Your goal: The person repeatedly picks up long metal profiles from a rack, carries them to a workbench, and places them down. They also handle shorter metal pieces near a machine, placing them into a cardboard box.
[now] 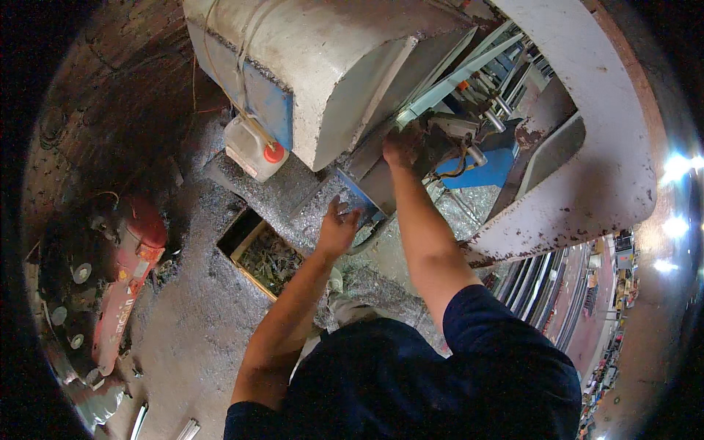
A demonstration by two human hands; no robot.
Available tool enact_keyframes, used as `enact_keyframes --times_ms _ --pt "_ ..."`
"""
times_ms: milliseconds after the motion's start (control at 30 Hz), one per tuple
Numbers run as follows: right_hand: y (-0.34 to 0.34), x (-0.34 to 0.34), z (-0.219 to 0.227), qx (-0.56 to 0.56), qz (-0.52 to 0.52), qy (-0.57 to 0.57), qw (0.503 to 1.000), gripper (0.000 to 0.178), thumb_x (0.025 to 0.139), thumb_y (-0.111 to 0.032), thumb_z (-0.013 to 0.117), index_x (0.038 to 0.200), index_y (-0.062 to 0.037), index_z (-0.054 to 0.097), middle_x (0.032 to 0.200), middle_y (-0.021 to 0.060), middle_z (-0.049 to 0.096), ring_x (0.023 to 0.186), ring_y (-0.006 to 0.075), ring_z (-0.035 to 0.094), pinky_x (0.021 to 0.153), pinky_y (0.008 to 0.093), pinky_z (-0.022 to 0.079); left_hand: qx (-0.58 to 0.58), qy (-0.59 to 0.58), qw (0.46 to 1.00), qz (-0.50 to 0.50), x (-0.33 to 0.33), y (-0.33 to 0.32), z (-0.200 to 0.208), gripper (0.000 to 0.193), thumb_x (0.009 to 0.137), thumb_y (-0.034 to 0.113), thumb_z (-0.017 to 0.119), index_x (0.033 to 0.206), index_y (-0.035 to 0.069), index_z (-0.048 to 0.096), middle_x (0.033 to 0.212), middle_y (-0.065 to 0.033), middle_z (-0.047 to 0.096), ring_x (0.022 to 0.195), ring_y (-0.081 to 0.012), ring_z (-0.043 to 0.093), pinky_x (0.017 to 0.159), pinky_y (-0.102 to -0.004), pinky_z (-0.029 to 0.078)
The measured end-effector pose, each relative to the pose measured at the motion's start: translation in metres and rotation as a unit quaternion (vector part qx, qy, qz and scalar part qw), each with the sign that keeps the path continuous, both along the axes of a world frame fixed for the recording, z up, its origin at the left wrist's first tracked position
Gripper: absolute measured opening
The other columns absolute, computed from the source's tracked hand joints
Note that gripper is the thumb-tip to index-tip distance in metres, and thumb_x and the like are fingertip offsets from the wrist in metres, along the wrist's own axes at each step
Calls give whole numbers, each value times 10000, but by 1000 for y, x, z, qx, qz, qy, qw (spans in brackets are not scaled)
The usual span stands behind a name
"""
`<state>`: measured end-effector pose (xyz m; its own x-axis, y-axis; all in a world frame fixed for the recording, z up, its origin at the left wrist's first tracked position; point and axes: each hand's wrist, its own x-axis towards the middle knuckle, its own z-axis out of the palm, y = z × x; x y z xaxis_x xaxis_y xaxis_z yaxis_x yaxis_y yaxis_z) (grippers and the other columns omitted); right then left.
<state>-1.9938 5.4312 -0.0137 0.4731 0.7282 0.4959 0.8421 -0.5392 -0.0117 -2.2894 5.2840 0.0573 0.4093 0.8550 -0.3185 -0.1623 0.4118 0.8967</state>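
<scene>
My left hand [339,227] hangs beside the blue-edged lower part of the machine [356,192], fingers apart and nothing visible in them. Up and to the right, my right hand [402,147] reaches into a dark gap of the machine, under a pale metal bar [458,79]. Its fingers are in shadow, so what they touch or hold is hidden. Above both hands stands a large grey metal housing [345,88] with worn paint. Just past the right hand are metal cylinders with hoses [475,155] and a blue panel [480,169].
Left of the machine stands a whitish plastic jug [249,150] with a red cap. An open box [254,275] of metal scraps sits near my left forearm. A red pallet jack [121,293] is at the left. A chipped white machine frame [587,194] curves around the right, near racked long bars [539,290].
</scene>
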Motion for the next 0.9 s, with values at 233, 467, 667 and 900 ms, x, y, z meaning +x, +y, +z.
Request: enact_keyframes --times_ms 233,467,667,900 --pt "48 43 -13 -94 80 -141 982 423 922 -326 430 1155 -35 630 1189 179 618 1274 373 459 1152 486 205 -25 9 999 38 36 23 -40 887 892 157 636 1461 -101 6 1360 -262 452 1102 -277 586 896 -329 488" --pt "44 -8 21 -99 64 50 992 506 958 -377 393 1320 -48 519 1384 185 455 1365 338 335 1130 509 231 96 108 989 37 58 58 -48 976 827 186 668 1447 -137 -12 1431 -300 356 1324 -336 402 1071 -338 342" --pt "22 -24 30 127 60 10 990 416 905 -319 460 1198 -51 585 1145 189 628 1096 336 586 992 435 413 77 101 987 102 61 37 -17 909 862 232 655 1443 -145 67 1395 -308 408 1284 -337 451 1055 -342 358" --pt "1 -29 23 98 168 10 981 270 898 -239 520 1062 -41 603 947 194 645 941 330 620 831 433 486 0 73 967 243 27 9 15 656 949 207 571 1407 -121 235 1210 -264 577 1070 -269 614 899 -325 473"
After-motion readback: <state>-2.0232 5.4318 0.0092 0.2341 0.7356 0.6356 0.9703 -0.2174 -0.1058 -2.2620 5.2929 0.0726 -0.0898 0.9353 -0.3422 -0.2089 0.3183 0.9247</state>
